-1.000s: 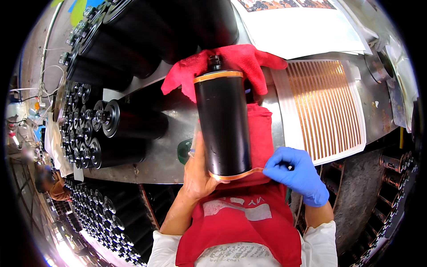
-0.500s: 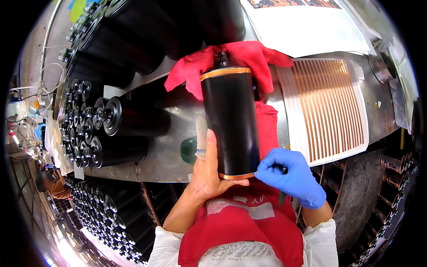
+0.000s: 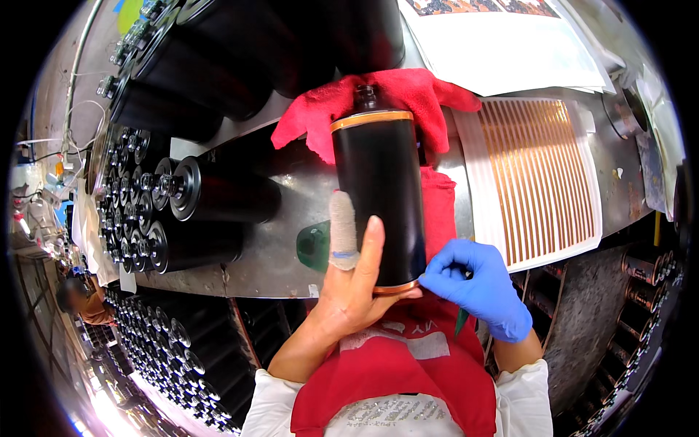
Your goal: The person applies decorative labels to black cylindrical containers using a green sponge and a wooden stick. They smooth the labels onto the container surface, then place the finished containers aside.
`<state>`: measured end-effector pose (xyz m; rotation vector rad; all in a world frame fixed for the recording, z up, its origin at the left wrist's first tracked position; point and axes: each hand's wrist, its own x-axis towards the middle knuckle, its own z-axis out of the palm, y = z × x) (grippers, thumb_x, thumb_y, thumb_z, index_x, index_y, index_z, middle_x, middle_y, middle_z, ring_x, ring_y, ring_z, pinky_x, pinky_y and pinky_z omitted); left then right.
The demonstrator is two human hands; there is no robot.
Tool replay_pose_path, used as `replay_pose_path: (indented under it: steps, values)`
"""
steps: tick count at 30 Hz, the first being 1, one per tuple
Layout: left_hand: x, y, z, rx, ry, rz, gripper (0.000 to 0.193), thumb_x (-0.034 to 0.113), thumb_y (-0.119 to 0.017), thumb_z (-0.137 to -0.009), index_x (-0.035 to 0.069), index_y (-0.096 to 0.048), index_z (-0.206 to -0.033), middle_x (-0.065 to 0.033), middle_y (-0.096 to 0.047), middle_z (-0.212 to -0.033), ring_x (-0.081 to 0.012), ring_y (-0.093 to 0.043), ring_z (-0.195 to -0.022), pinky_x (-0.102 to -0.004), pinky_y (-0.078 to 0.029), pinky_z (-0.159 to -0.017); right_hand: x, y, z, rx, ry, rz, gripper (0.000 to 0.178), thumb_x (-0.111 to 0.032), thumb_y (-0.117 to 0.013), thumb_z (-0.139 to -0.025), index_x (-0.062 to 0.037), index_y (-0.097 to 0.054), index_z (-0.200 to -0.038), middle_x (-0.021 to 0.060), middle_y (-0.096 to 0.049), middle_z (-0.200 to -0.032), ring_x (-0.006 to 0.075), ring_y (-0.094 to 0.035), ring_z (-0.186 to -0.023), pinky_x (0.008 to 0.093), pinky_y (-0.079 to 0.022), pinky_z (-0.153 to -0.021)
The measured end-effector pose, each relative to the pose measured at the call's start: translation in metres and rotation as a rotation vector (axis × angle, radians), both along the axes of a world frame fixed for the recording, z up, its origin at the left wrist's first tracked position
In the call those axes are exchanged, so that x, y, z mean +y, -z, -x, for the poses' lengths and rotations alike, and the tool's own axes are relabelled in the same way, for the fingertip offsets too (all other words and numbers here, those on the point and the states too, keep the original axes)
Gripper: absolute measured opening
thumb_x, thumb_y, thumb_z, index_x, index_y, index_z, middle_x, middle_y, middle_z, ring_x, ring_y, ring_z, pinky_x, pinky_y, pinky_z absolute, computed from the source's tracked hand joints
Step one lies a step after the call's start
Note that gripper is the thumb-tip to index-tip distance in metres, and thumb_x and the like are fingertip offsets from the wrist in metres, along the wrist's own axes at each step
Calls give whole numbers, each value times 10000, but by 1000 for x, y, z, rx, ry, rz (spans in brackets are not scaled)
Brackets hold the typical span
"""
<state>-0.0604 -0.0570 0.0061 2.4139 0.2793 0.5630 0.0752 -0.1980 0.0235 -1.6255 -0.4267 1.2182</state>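
A black bottle (image 3: 382, 182) lies with its neck away from me on a red cloth (image 3: 437, 200). Copper-coloured strips ring it, one at the shoulder (image 3: 371, 119) and one at the base (image 3: 397, 288). My left hand (image 3: 351, 291) is bare, a beige wrap on one finger. It holds the bottle's lower left side, fingers up along the wall, thumb by the base rim. Blue-gloved, my right hand (image 3: 470, 284) pinches at the right end of the base strip, finger and thumb together. A thin green pointed piece (image 3: 461, 320) sticks out below that hand; the rest of it is hidden.
On the right lies a white sheet (image 3: 539, 182) of copper strips, white papers (image 3: 502, 54) behind it. Black bottles (image 3: 226, 197) stand at left, larger ones (image 3: 211, 65) farther back. A green translucent object (image 3: 313, 246) sits on the metal table (image 3: 269, 269). Another person (image 3: 95, 306) is far left.
My left hand has shifted rightward round the bottle's base, and its wrapped finger now shows in front of the bottle's left edge. My right hand keeps its pinch, nearly in place.
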Motion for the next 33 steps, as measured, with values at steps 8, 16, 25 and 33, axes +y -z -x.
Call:
replay_pose_path:
  steps: [8, 16, 25, 33]
  values:
    - [4, 14, 23, -73, 157, 823, 1109, 52, -774, -679, -17, 34, -1436, -236, -152, -1469, -321, -279, -1336, -379, -328, -1017, -16, 17, -3, 78, 123, 16, 96, -75, -720, -753, -39, -639, -791, -46, -512, -661, 10, -418, -558, 173, -356, -510]
    - [-9, 0, 14, -144, 103, 1217, 903, -98, -520, -810, 81, 95, -1446, -173, -169, -1470, -261, -458, -1198, -373, -441, -944, -8, 7, 5, 216, 115, -48, 123, -103, -715, -774, -30, -631, -828, -47, -548, -688, 0, -425, -568, 158, -360, -519]
    - [-19, -7, 5, -136, -14, 1076, 891, -73, -559, -816, 57, 58, -1446, -155, -197, -1461, -232, -420, -1223, -355, -468, -925, -6, 14, 11, 117, 31, -50, 148, -159, -691, -808, -37, -606, -820, -59, -540, -706, -10, -409, -589, 156, -334, -511]
    - [-18, -3, 7, -172, -4, 1124, 876, -7, -588, -820, 44, 18, -1451, -154, -217, -1453, -218, -420, -1220, -337, -450, -931, -7, 13, 11, 139, 55, -87, 150, -159, -698, -801, -40, -608, -815, -60, -536, -693, -7, -408, -582, 153, -342, -515]
